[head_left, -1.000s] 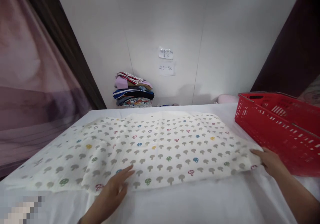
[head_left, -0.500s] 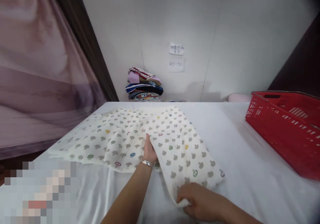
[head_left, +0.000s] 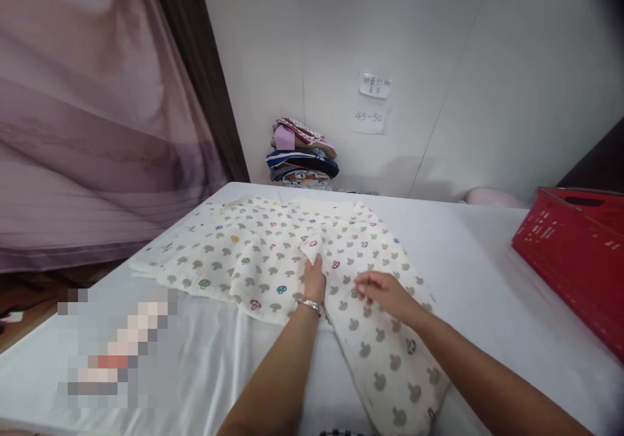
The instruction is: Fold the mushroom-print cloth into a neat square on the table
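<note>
Your left hand (head_left: 314,279) lies flat, fingers extended, pressing the cloth (head_left: 273,260) on the table (head_left: 487,293). Your right hand (head_left: 383,291) hovers just beside, loosely open, empty. The cloth's length runs leftward from both hands.

Count: one mushroom-print cloth (head_left: 273,260), one red basket (head_left: 575,254), one stack of folded clothes (head_left: 302,156), two paper notes (head_left: 374,85) on wall, two hands (head_left: 314,279).
</note>
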A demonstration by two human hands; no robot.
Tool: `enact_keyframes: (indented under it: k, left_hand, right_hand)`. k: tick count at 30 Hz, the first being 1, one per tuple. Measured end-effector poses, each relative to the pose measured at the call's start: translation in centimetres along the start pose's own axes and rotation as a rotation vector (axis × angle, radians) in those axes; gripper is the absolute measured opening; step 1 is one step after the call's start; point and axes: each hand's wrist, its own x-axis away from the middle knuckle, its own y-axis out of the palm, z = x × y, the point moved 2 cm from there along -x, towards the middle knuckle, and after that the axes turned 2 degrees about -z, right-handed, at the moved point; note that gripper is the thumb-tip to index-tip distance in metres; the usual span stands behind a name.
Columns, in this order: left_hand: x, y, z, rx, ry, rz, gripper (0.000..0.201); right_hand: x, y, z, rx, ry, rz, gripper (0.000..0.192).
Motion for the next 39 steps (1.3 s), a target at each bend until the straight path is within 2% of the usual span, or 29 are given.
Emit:
enact_keyframes:
  k: [2,4,6,7,8,10,13,15,18,21,23,25,28,30,33,36,39]
  left_hand:
    - [0.8,0.8,0.3,-0.325,0.224,-0.131,0.036]
    - [1.8,1.7,0.5,-0.545,0.391,-0.357,0.037]
    - [2.5,2.1,0.6,-0.642,0.476,-0.547,0.036]
    - [2.7,2.2,0.5,-0.654,0.481,-0.586,0.036]
    - [2.7,2.1,0.5,-0.645,0.464,-0.578,0.036]
    - [2.3,1.7,0.3,-0.578,0.386,-0.469,0.038]
    - [1.6,1.4,-0.1,-0.483,0.276,-0.309,0.047]
    - [1.5,1.4,-0.1,-0.496,0.255,-0.286,0.053]
    - [1.7,1.6,0.1,-0.587,0.300,-0.305,0.059]
    - [1.5,1.6,0.3,-0.593,0.329,-0.327,0.043]
    - [0.8,1.2,0.4,-0.525,0.261,-0.279,0.024]
    - [-0.1,0.4,0.7,-0.397,0.134,-0.139,0.016]
    - [-1.2,-1.0,1.5,-0.068,-0.054,0.111,0.021]
    - [-1.4,-1.4,2.3,0.132,-0.118,0.175,0.024]
    - [-1.1,-0.9,3.5,0.233,-0.102,0.119,0.030]
    - [-0.4,0.1,4.1,0.164,-0.020,0.035,0.036]
    - [0.3,0.9,4.7,-0.024,0.118,-0.001,0.032]
  right_hand:
    - [-3.9,0.2,-1.0,0.076,-0.082,0.190,0.037]
    - [-7.2,0.7,-0.9,0.116,-0.116,0.305,0.054]
    - [-9.4,1.1,0.3,0.050,-0.094,0.397,0.067]
    - [-10.0,1.2,1.3,-0.027,-0.067,0.442,0.066]
    - [-10.4,1.3,2.3,-0.126,-0.042,0.485,0.060]
    - [-10.5,1.3,4.3,-0.354,-0.007,0.532,0.048]
    - [-9.9,1.2,6.2,-0.664,-0.022,0.510,0.042]
    - [-9.5,1.1,6.6,-0.793,-0.056,0.491,0.043]
    - [-9.0,1.0,6.4,-0.885,-0.093,0.485,0.043]
    - [-8.8,1.2,6.0,-0.927,-0.113,0.434,0.041]
    - [-8.6,1.4,5.9,-0.923,-0.121,0.399,0.041]
    - [-8.3,1.1,6.0,-0.897,-0.116,0.447,0.040]
    - [-7.6,-0.5,6.0,-0.808,-0.129,0.679,0.038]
    - [-6.7,-1.9,5.1,-0.712,-0.164,0.834,0.038]
    - [-4.7,-3.6,2.0,-0.517,-0.240,0.930,0.036]
    - [-2.3,-3.8,-2.3,-0.282,-0.279,0.818,0.035]
    - [-0.4,-2.9,-5.3,-0.110,-0.261,0.741,0.038]
